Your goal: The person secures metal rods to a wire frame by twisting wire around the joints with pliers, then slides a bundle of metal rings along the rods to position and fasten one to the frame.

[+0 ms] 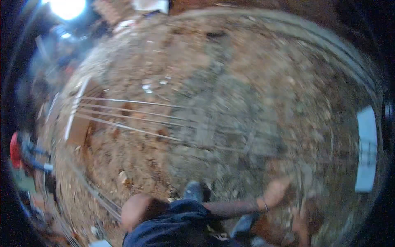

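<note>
At the lower right, the two hands are smeared by motion. A forearm runs rightward from a dark blue sleeve (pixel 177 212) to my left hand (pixel 277 191), which has a band at its wrist and is low over the dark ground. Lower and further right is my right hand (pixel 302 222), blurred too. Between and just above them, a thin upright shape (pixel 299 181) overlaps a grey blurred patch; I cannot tell whether either hand grips it. Blue jeans (pixel 245 224) show beneath the arm, and a shoe (pixel 197 191) stands on the soil.
Several long thin rods (pixel 140 103) run from a pale-edged board (pixel 78 109) across grey wet-looking ground (pixel 222 111). A rounded bare shape (pixel 142 210) adjoins the sleeve. A white panel (pixel 367 150) stands at right. Someone in red (pixel 15 150) is far left, below a bright lamp (pixel 68 6).
</note>
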A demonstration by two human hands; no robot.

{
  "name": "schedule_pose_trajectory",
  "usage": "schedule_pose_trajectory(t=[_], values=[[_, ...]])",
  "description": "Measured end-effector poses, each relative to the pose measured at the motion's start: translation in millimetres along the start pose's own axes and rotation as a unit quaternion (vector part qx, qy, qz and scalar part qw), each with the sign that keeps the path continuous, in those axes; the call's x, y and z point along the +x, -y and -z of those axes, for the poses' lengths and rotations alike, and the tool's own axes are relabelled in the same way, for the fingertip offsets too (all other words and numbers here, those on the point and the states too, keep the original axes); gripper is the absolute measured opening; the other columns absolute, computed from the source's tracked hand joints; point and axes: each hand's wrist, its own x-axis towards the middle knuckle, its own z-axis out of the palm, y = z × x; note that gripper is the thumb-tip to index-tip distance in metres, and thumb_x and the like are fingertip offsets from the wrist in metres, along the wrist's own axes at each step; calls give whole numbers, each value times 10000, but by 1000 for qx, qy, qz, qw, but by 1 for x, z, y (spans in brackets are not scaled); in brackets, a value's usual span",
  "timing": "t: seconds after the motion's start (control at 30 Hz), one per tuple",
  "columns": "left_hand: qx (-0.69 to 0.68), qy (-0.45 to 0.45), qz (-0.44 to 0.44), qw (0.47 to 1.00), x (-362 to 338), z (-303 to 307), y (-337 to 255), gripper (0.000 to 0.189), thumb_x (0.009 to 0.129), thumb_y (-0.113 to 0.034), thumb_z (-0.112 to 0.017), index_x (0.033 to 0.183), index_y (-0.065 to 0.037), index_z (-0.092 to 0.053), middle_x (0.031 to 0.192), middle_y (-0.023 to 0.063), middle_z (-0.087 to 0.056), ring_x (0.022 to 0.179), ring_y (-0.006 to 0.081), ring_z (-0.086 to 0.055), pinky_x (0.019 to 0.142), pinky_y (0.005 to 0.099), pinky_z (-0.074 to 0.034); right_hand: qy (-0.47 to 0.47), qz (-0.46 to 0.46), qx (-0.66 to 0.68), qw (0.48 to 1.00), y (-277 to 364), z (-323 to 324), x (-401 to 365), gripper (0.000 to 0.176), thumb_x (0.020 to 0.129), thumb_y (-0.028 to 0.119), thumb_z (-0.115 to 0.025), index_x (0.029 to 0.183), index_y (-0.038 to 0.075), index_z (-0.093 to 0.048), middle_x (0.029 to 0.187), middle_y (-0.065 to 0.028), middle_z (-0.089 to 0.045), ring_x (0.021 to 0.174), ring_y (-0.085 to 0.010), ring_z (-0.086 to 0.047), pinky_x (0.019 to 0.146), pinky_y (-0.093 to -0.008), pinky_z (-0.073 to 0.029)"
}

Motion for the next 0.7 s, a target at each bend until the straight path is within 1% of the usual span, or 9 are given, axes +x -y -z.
schedule_pose_trajectory(t=[0.1,0.2,0.27,0.3,0.33,0.4,0.47,0.67,0.7], values=[[-6,8,36,999,6,1,-4,502,787,-67,-446,1281,-28,-372,1101,233,-542,966,380,-541,829,418,-444,-22,-3,54,998,-3,-12,10,563,880,218,-455,1348,0,-229,1308,-221,-360,1193,-315,-356,983,-373,-296],[-101,57,105,988,15,3,-27,529,823,-177,-471,1304,-15,-322,1108,249,-530,987,392,-525,846,422,-432,-38,-1,69,997,-3,-17,17,569,876,205,-459,1351,-3,-223,1301,-209,-367,1168,-300,-371,964,-366,-312],[-68,11,204,976,24,-14,-40,675,838,-387,-483,1343,4,-264,1159,280,-495,1051,411,-500,911,400,-389,-41,-1,79,996,-3,-22,21,574,874,196,-462,1353,-5,-218,1297,-201,-372,1151,-290,-381,951,-361,-323],[-107,51,268,956,40,-4,-56,772,805,-473,-518,1332,22,-247,1092,306,-511,987,422,-521,870,410,-410,-44,-1,85,995,-4,-26,22,576,872,191,-464,1354,-6,-216,1294,-197,-375,1143,-285,-386,945,-359,-328],[-104,49,267,957,41,-20,-52,772,805,-473,-518,1332,22,-247,1092,306,-511,987,422,-521,870,410,-410,-45,-1,89,995,-6,-28,25,579,871,187,-465,1355,-7,-214,1292,-193,-377,1134,-280,-391,939,-356,-333],[-76,-51,311,946,50,-52,-47,731,828,-413,-516,1275,107,-263,1144,310,-464,1007,429,-503,856,466,-398,-50,-2,105,993,-8,-31,27,584,869,178,-468,1357,-10,-210,1288,-185,-382,1117,-270,-402,926,-352,-344],[-104,22,308,945,52,-55,-40,732,845,-429,-489,1262,129,-266,1187,312,-428,1016,421,-493,871,460,-388,-55,1,118,991,-11,-34,29,589,866,169,-471,1359,-12,-205,1283,-177,-387,1100,-260,-412,914,-347,-355],[-120,-45,323,938,41,-48,-50,671,860,-411,-466,1245,115,-305,1188,300,-423,999,412,-483,837,450,-400,-64,-1,161,985,-32,-40,32,605,858,143,-479,1366,-18,-192,1269,-153,-401,1050,-229,-443,877,-332,-387],[-39,-27,287,957,40,-30,-54,663,857,-420,-462,1244,99,-318,1165,286,-432,992,410,-478,827,446,-404,-66,-2,171,983,-39,-43,31,608,857,138,-481,1367,-19,-190,1267,-149,-404,1041,-224,-448,870,-330,-392]])
